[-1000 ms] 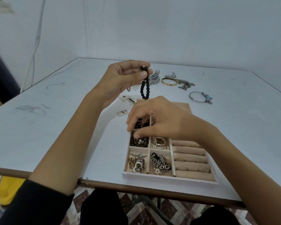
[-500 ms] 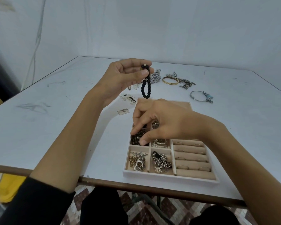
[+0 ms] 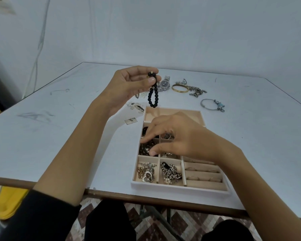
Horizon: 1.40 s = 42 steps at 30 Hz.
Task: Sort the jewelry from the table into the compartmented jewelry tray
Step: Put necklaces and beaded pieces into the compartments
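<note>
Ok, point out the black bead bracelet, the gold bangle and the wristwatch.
black bead bracelet (image 3: 153, 99): head view, hanging loop's bottom beads.
gold bangle (image 3: 180, 88): head view, near rim.
wristwatch (image 3: 164, 83): head view, dark dial.

Since a second ago the right hand (image 3: 177, 136) slid toward the near edge of the jewelry tray (image 3: 181, 187), from the far-left compartments down to the middle-left one, fingertips (image 3: 153, 152) now poking into the dark pile there. Far compartments are uncovered again, pretty much.

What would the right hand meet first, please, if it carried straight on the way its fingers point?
Probably the dark jewelry in the jewelry tray; the right hand points down-left into that compartment, though contact is unclear.
</note>
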Motion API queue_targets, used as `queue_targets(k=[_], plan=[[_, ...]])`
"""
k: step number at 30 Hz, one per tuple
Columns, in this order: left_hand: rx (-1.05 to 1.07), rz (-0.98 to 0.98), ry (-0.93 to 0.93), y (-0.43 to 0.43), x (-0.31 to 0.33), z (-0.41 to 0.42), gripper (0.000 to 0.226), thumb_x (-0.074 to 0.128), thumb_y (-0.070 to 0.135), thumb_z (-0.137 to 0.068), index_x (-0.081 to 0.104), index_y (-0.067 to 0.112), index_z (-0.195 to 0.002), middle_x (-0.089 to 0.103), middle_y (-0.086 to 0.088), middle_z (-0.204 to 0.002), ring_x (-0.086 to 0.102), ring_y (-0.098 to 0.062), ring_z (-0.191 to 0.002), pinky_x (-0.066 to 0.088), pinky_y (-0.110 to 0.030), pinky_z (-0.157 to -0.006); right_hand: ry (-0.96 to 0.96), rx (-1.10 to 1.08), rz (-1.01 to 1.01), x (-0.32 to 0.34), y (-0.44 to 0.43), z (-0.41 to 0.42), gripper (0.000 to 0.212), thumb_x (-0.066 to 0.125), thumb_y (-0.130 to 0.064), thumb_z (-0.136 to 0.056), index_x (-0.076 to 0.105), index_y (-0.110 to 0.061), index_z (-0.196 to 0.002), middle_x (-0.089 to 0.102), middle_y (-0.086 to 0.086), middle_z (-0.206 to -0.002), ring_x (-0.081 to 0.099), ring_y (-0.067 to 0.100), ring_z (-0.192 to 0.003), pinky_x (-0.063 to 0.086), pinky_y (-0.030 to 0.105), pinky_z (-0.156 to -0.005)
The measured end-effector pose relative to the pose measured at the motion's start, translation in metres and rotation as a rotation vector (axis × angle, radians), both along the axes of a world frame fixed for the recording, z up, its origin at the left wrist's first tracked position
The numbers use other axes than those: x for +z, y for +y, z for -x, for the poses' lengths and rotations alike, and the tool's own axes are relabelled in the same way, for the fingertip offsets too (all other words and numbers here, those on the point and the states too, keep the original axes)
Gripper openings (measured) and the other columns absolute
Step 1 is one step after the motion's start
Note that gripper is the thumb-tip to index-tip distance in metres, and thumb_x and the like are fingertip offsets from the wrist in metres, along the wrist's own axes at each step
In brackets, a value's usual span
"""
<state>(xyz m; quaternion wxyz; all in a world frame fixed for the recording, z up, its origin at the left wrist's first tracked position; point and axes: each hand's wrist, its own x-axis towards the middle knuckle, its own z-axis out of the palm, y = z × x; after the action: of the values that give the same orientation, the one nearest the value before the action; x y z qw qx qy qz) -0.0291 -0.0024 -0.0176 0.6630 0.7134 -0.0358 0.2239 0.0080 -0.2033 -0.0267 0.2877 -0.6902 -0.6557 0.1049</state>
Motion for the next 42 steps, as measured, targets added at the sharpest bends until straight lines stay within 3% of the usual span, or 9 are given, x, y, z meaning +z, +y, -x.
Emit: queue_targets(k=[5,8,11,14,16,21,26,33,42], plan=[[-0.001,0.008,-0.004,0.001,0.0,0.002,0.026,0.067,0.012,-0.08,0.068,0.016,-0.106,0.075,0.001,-0.096,0.067,-0.013,-0.101,0.05,-0.028,-0.093,0.079,-0.15,-0.203,-0.007,-0.023,0.001,0.028,0.071,-0.022,-0.085,0.071,-0.017,-0.113,0.07,-0.008,-0.107,0.064,0.005,-0.103,0.05,0.026,-0.092],[-0.004,0.023,-0.01,0.002,0.0,0.003,0.024,0.068,0.011,-0.081,0.068,0.017,-0.104,0.075,0.003,-0.094,0.067,-0.01,-0.097,0.051,-0.024,-0.089,0.198,-0.328,-0.275,-0.015,-0.052,0.002,0.023,0.067,-0.023,-0.088,0.071,-0.026,-0.11,0.067,-0.015,-0.113,0.059,0.003,-0.112,0.042,0.015,-0.097],[-0.011,0.029,-0.016,0.001,0.002,0.003,0.023,0.066,0.009,-0.082,0.069,0.018,-0.103,0.075,0.003,-0.093,0.067,-0.009,-0.093,0.051,-0.024,-0.086,0.169,-0.535,-0.327,-0.027,-0.082,0.0,0.022,0.063,-0.024,-0.089,0.07,-0.032,-0.108,0.064,-0.018,-0.117,0.055,-0.003,-0.116,0.037,0.006,-0.095],[-0.016,0.03,-0.016,-0.001,0.004,0.004,0.023,0.065,0.01,-0.081,0.069,0.018,-0.102,0.075,0.003,-0.092,0.068,-0.009,-0.092,0.051,-0.023,-0.086,0.093,-0.72,-0.221,-0.041,-0.108,-0.003,0.024,0.056,-0.037,-0.095,0.062,-0.039,-0.119,0.053,-0.023,-0.131,0.042,-0.01,-0.125,0.026,0.0,-0.098],[-0.023,0.027,-0.014,-0.004,0.006,0.007,0.022,0.065,0.011,-0.081,0.07,0.02,-0.1,0.075,0.002,-0.092,0.068,-0.011,-0.092,0.05,-0.024,-0.085,-0.004,-0.808,0.018,-0.051,-0.118,-0.005,0.044,0.036,-0.053,-0.091,0.049,-0.043,-0.132,0.038,-0.02,-0.147,0.025,-0.004,-0.138,0.012,0.009,-0.109],[-0.037,0.047,-0.035,-0.014,0.013,0.016,0.022,0.064,0.009,-0.083,0.071,0.021,-0.101,0.074,0.001,-0.094,0.069,-0.016,-0.09,0.05,-0.026,-0.084,-0.11,-0.81,0.207,-0.055,-0.116,-0.004,0.06,0.015,-0.054,-0.088,0.034,-0.042,-0.144,0.024,-0.014,-0.156,0.012,0.004,-0.145,0.004,0.032,-0.12],[0.028,0.062,-0.071,-0.029,0.011,0.044,0.023,0.066,0.007,-0.081,0.071,0.018,-0.1,0.075,0.0,-0.092,0.069,-0.014,-0.09,0.052,-0.028,-0.086,-0.098,-0.822,0.182,-0.052,-0.116,-0.003,0.044,0.027,-0.046,-0.101,0.035,-0.041,-0.144,0.024,-0.014,-0.156,0.012,0.004,-0.146,0.004,0.033,-0.12],[0.087,0.013,-0.054,-0.056,-0.004,0.093,0.026,0.078,0.012,-0.072,0.076,0.025,-0.093,0.076,-0.002,-0.09,0.07,-0.016,-0.094,0.051,-0.022,-0.084,-0.103,-0.815,0.166,-0.051,-0.118,0.0,0.044,0.029,-0.042,-0.1,0.035,-0.04,-0.144,0.024,-0.013,-0.156,0.012,0.004,-0.146,0.004,0.034,-0.121],[0.101,-0.043,0.054,-0.081,-0.008,0.114,0.026,0.073,0.008,-0.068,0.076,0.015,-0.092,0.076,-0.004,-0.086,0.071,-0.012,-0.082,0.053,-0.018,-0.076,-0.075,-0.823,0.124,-0.051,-0.117,0.002,0.043,0.033,-0.041,-0.101,0.039,-0.039,-0.143,0.026,-0.013,-0.156,0.014,0.004,-0.145,0.003,0.032,-0.119]])
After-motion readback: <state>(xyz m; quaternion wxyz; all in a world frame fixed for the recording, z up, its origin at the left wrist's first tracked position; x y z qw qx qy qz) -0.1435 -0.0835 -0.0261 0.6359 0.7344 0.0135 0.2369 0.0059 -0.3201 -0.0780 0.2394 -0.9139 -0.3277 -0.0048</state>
